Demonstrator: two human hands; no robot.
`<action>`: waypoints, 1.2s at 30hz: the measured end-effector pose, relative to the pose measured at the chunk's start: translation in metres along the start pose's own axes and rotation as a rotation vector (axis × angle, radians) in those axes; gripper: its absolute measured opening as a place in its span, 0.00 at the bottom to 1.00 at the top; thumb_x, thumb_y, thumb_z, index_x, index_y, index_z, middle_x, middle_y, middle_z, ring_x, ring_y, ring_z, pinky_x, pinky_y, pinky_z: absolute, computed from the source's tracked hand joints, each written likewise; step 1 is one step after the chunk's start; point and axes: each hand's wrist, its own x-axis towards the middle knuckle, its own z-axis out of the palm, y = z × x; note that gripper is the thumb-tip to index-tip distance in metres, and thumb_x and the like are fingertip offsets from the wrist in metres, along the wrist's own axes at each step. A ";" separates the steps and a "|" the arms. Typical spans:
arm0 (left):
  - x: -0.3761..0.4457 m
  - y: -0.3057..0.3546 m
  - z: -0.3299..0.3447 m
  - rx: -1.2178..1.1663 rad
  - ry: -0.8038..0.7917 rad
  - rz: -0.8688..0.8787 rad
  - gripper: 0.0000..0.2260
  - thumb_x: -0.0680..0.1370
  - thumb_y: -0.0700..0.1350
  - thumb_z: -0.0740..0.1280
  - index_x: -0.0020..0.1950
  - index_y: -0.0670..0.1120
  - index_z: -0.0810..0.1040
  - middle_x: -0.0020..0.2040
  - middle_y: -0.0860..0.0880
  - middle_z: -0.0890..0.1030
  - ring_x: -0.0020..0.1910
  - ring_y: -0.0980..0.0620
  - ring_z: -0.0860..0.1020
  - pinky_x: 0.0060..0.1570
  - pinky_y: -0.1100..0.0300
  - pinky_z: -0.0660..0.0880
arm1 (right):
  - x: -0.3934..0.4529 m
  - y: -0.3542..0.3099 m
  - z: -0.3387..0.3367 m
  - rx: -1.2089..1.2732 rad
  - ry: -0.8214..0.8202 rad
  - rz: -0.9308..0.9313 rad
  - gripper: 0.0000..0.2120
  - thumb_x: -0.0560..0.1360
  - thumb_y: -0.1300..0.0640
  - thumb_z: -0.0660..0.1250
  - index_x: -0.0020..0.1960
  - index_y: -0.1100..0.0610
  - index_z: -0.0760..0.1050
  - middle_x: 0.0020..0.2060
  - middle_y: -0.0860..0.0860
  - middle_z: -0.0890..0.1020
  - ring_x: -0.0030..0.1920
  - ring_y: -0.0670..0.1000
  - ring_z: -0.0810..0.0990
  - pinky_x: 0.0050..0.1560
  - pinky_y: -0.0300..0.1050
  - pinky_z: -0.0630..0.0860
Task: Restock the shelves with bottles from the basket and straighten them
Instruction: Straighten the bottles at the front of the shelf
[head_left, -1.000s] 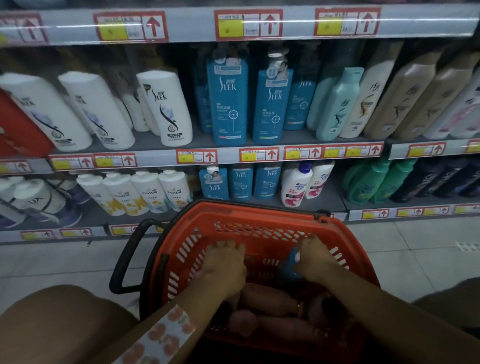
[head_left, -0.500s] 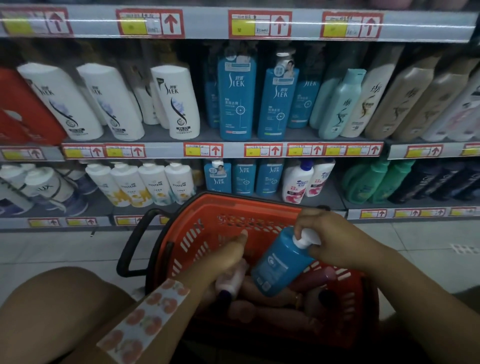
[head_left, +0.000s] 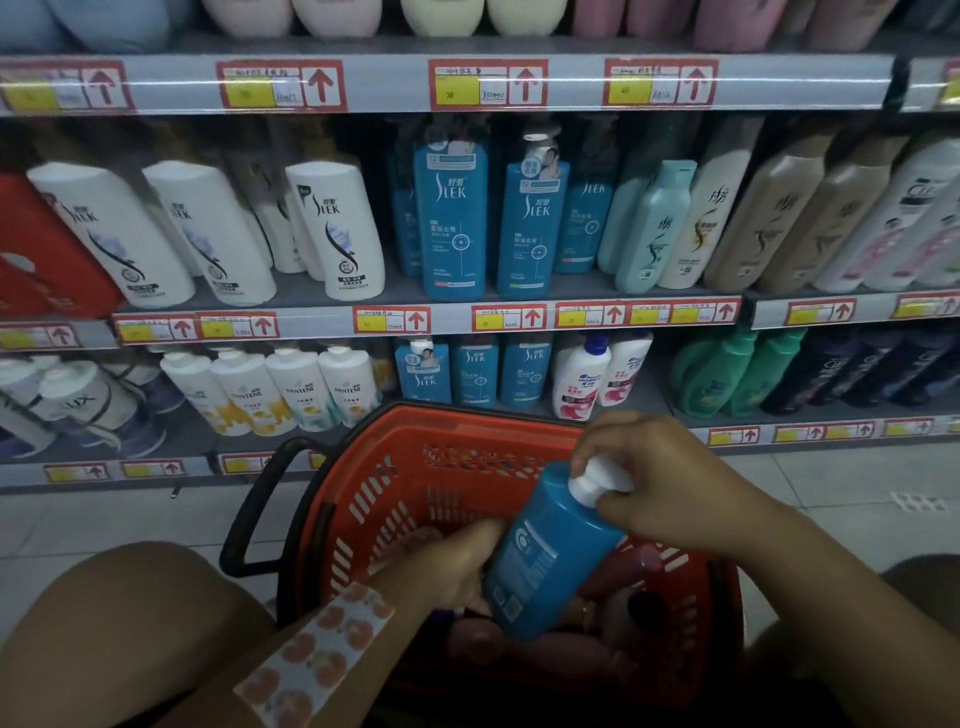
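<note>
Both hands hold a blue shampoo bottle (head_left: 545, 556) tilted over the orange shopping basket (head_left: 395, 467). The right hand (head_left: 654, 483) curls its fingers round the bottle's white pump cap (head_left: 592, 483), and the left hand (head_left: 457, 566) grips the lower body from the side. Beneath the hands, pinkish bottles (head_left: 519, 644) lie in the basket. Beyond the hands, matching blue Slek bottles (head_left: 452, 218) stand upright on the shelf (head_left: 322, 296).

So the basket (head_left: 415, 467) sits on the floor right in front of the shelves (head_left: 467, 317). A bottle (head_left: 545, 556) is tilted above it, cap end toward the shelves, right hand (head_left: 660, 478) on the cap, left hand (head_left: 457, 566) at its left side. More bottles (head_left: 519, 644) lie in the basket underneath.
</note>
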 end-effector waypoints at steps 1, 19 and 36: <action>0.000 0.001 0.001 -0.029 0.005 0.019 0.20 0.81 0.62 0.59 0.48 0.47 0.80 0.35 0.51 0.86 0.44 0.49 0.82 0.53 0.53 0.79 | 0.001 0.000 -0.001 0.001 0.037 0.026 0.12 0.63 0.57 0.71 0.44 0.44 0.80 0.44 0.39 0.80 0.49 0.40 0.78 0.46 0.28 0.68; -0.010 0.005 0.002 -0.046 -0.194 -0.065 0.26 0.79 0.64 0.61 0.37 0.46 0.86 0.41 0.47 0.86 0.40 0.51 0.84 0.48 0.58 0.77 | 0.008 0.001 -0.002 0.468 0.054 0.135 0.16 0.65 0.45 0.81 0.45 0.53 0.81 0.31 0.53 0.80 0.31 0.47 0.76 0.33 0.45 0.70; -0.023 0.048 0.023 -0.247 0.001 0.360 0.18 0.82 0.58 0.61 0.55 0.46 0.83 0.52 0.44 0.87 0.54 0.45 0.84 0.65 0.45 0.76 | 0.030 0.016 -0.026 0.439 0.134 0.138 0.08 0.78 0.47 0.69 0.51 0.51 0.78 0.40 0.50 0.82 0.41 0.49 0.82 0.42 0.48 0.77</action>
